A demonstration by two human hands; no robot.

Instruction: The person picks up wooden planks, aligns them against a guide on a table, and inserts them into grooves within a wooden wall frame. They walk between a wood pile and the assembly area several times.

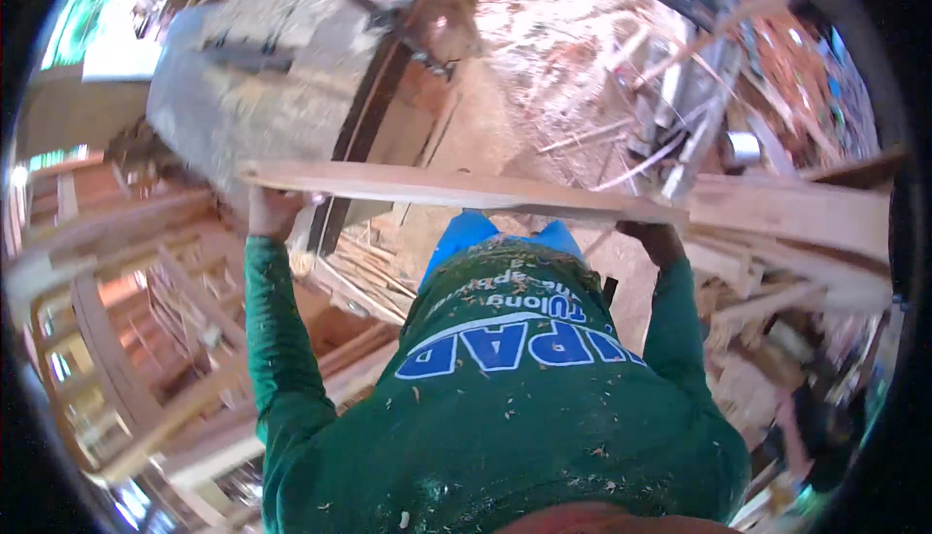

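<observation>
A long, pale wooden board [456, 187] spans the space in front of my body, its edge facing up at me. My left hand [275, 212] is closed around its left end. Near the other end, my right hand [656, 236] grips it from the near side. Both hands' fingers are partly hidden by the wood. Beyond the board's left part lies a grey metal machine table [184, 87] covered in wood dust. Wood shavings cling to my green shirt.
A dark metal rail [364, 126] edges the machine table. Sawdust [553, 29] covers the floor ahead. Wooden frames [116, 340] stack at left, thin offcuts [374, 282] lie by my legs, and planks [796, 214] are piled at right with scrap strips [680, 116] beyond.
</observation>
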